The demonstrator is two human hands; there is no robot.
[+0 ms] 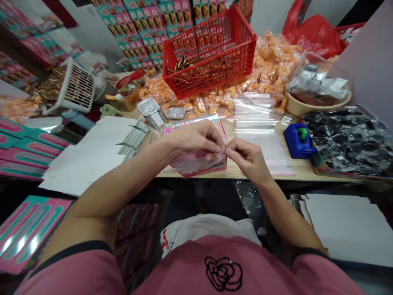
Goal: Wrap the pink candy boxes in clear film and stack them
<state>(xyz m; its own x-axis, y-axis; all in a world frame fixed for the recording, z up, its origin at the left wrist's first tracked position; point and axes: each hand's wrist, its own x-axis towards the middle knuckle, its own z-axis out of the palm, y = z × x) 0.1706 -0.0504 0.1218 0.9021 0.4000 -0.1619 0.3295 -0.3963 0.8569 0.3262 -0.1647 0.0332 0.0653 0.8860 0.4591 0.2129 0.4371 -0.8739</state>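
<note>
My left hand (199, 139) and my right hand (249, 159) meet above the table's front edge, fingers pinched together. Between their fingertips is the edge of a clear plastic bag (193, 164), which hangs to the left below my left hand. What the bag contains, if anything, cannot be made out. Behind and beneath it a pink printed box (211, 120) lies on the table, partly covered by my left hand. Right of the box a stack of clear plastic bags (258, 131) lies flat, close to my right hand.
A red basket (211, 73) stands at the back amid bagged orange pieces (273, 57). On the right are a blue tape dispenser (296, 141), a tray of bagged black items (350, 143) and a tan basin (301, 105). White card sheets (89, 155) lie left.
</note>
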